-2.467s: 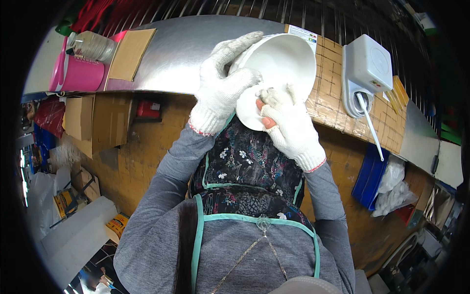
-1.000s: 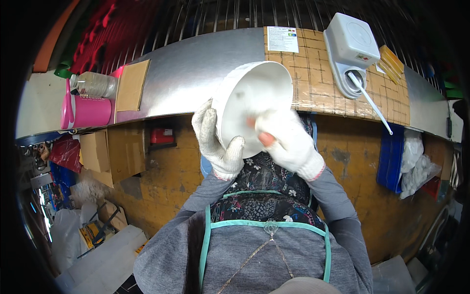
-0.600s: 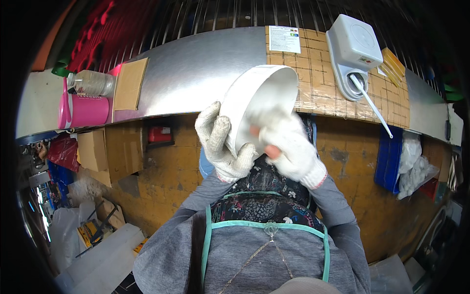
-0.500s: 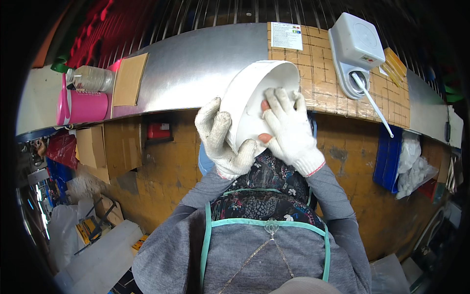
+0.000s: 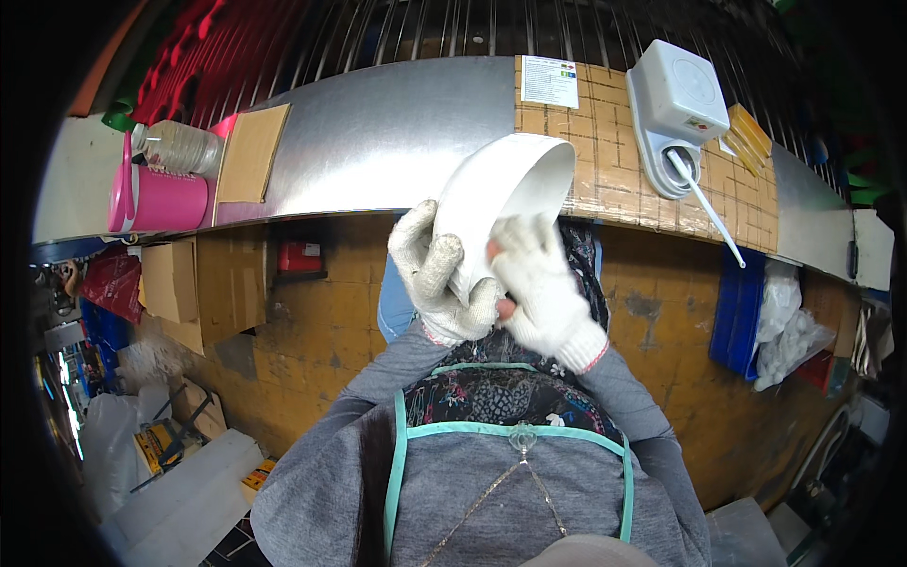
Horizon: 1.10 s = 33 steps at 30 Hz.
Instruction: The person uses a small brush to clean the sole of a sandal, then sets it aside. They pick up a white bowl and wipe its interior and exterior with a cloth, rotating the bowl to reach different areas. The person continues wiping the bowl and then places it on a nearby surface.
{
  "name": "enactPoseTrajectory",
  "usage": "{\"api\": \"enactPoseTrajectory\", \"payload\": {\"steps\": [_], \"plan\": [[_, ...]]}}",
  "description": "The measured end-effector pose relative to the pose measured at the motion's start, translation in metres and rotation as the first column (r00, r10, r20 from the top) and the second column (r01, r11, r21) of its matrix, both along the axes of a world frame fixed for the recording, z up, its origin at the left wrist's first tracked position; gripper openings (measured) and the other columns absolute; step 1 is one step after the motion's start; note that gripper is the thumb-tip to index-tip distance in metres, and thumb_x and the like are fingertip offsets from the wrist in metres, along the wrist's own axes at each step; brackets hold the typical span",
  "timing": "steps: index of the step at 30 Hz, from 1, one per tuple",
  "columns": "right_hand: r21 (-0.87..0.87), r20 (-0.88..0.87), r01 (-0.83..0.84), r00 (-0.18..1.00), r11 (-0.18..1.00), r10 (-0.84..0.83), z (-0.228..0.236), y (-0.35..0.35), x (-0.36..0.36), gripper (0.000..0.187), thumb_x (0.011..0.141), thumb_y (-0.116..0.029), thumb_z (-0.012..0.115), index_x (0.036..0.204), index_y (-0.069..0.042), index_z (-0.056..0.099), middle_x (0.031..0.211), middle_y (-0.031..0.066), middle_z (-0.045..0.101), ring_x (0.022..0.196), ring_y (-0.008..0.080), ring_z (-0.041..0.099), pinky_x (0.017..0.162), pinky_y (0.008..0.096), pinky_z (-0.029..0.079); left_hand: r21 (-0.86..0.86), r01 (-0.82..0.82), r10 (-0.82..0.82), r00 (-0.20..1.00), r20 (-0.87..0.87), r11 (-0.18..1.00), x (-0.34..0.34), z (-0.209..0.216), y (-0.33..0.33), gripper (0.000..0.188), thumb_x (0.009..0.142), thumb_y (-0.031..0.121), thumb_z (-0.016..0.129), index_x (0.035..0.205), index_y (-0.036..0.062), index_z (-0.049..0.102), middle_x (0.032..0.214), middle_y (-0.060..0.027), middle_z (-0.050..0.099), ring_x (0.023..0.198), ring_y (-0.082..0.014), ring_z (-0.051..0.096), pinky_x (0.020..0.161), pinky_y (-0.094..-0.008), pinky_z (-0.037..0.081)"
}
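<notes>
A white, bowl-like plastic piece (image 5: 477,194) is tilted on its side in front of my body, its hollow turned to the right. My left hand (image 5: 436,274), in a white knit glove, curls its fingers around the outer wall on the left. At the lower part of the hollow is my right hand (image 5: 545,288), gloved too, with bare thumb and index tips. Its fingers are stretched and apart, though smeared by motion. Whether they touch the inner wall I cannot tell.
Behind the piece runs a metal bench (image 5: 378,123). On its cardboard sheet (image 5: 595,142) stands a white plastic unit (image 5: 675,94) with a stick jutting past the edge. A pink bucket (image 5: 170,198), a clear bottle (image 5: 179,148) and a cardboard piece (image 5: 250,156) are at left.
The white piece has turned so its hollow shows less and its outer wall more. My right hand has moved lower and left, toward the near rim.
</notes>
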State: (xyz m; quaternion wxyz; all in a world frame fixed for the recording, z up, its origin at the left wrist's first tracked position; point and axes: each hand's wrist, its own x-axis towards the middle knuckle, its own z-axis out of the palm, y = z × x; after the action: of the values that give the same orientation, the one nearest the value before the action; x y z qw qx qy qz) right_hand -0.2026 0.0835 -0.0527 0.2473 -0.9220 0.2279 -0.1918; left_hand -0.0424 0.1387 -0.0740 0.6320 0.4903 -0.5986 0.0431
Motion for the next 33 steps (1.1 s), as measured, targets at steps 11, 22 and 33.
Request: {"api": "enactPoseTrajectory", "payload": {"steps": [11, 22, 33], "plan": [[-0.074, -0.072, 0.110, 0.991, 0.991, -0.115, -0.009, 0.005, -0.002, 0.061, 0.083, -0.039, 0.065, 0.124, 0.005, 0.057, 0.144, 0.0283, 0.046, 0.138, 0.0449, 0.039, 0.118, 0.0624, 0.020, 0.022, -0.031, 0.031, 0.999, -0.031, 0.999, -0.001, 0.006, -0.005, 0.067, 0.081, 0.018, 0.066, 0.144, 0.0188, 0.045, 0.139, -0.0256, 0.038, 0.127, -0.0409, 0.045, 0.104, -0.0538, 0.040], [-0.206, -0.120, 0.253, 0.952, 0.945, -0.281, -0.009, -0.018, -0.020, 0.059, 0.079, -0.040, 0.072, 0.117, 0.003, 0.061, 0.145, 0.0233, 0.048, 0.138, 0.0433, 0.040, 0.116, 0.0686, 0.014, 0.067, -0.020, 0.029, 0.992, -0.123, 0.998, 0.000, 0.005, -0.006, 0.071, 0.080, 0.025, 0.072, 0.146, 0.0145, 0.045, 0.142, -0.0270, 0.037, 0.130, -0.0411, 0.044, 0.107, -0.0531, 0.039], [-0.031, 0.275, 0.165, 0.950, 0.986, -0.150, 0.009, -0.016, -0.019, 0.056, 0.090, -0.045, 0.064, 0.114, 0.006, 0.062, 0.131, 0.0240, 0.060, 0.135, 0.0460, 0.043, 0.118, 0.0566, 0.025, 0.138, -0.018, 0.049, 0.973, -0.227, 0.990, -0.001, 0.007, -0.007, 0.076, 0.076, 0.016, 0.068, 0.148, 0.0132, 0.043, 0.144, -0.0245, 0.038, 0.132, -0.0399, 0.043, 0.110, -0.0520, 0.037]]}}
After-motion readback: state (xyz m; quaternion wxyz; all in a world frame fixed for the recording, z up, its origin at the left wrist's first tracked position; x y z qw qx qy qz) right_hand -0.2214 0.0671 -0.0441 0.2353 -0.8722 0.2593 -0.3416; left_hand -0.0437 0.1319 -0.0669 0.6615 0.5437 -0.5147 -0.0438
